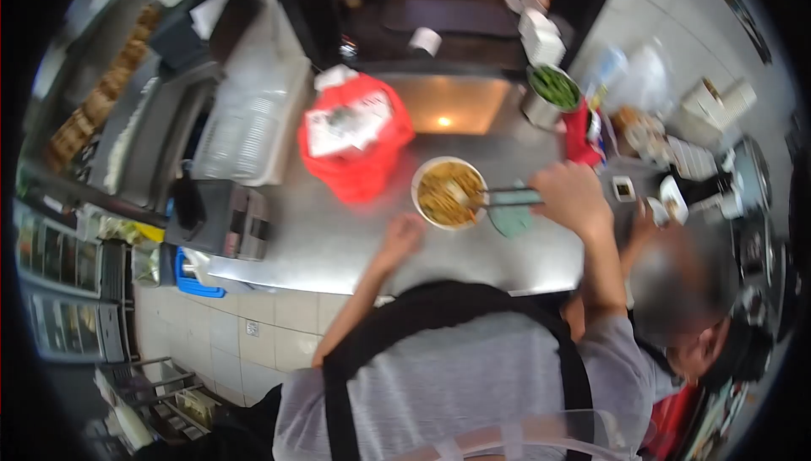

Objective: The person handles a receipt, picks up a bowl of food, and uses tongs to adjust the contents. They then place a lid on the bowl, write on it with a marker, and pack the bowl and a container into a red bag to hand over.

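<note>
We can read nothing here, because the whole picture is too blurred for letters or numbers. Print does show on the white slip [345,127] lying on the red bag [359,165], just above the middle of the frame. It appears as dark lines and a darker patch, and none of it is legible to us. A small pale tag [252,327] sits on the tiled wall [279,343] at lower left, and we cannot tell whether it bears writing.
</note>
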Action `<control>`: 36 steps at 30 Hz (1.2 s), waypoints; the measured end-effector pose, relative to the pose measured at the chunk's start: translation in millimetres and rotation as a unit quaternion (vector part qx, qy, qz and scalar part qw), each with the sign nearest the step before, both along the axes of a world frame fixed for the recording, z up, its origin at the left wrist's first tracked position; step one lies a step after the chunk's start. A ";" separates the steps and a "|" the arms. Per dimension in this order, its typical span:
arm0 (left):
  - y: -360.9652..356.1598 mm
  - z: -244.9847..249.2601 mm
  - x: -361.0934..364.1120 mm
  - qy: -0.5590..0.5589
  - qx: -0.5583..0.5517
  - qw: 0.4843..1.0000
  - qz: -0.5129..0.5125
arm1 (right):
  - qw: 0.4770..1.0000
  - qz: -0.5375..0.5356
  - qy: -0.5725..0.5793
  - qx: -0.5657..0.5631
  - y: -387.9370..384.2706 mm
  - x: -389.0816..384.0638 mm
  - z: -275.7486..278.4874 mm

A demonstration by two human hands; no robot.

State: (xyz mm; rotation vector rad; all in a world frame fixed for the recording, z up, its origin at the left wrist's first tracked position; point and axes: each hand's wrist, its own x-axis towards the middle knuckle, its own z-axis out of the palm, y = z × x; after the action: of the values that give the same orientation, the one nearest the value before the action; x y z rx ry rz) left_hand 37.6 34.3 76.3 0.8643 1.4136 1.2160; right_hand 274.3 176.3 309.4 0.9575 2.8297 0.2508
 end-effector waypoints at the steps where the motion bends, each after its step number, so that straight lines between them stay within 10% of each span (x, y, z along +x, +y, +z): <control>1: 3.6 -7.9 -7.8 -0.033 0.005 0.999 0.010 | 1.000 0.000 -0.010 0.003 -3.7 -6.3 -1.8; 36: 13.5 11.3 10.1 -0.040 -0.018 0.996 0.074 | 0.992 0.076 0.014 0.095 27.4 -55.2 11.4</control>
State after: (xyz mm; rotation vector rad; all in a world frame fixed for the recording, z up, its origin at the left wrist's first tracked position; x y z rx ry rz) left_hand 47.7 47.8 87.6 0.6876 1.4503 1.3183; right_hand 219.1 203.7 320.8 0.7816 2.9502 0.5378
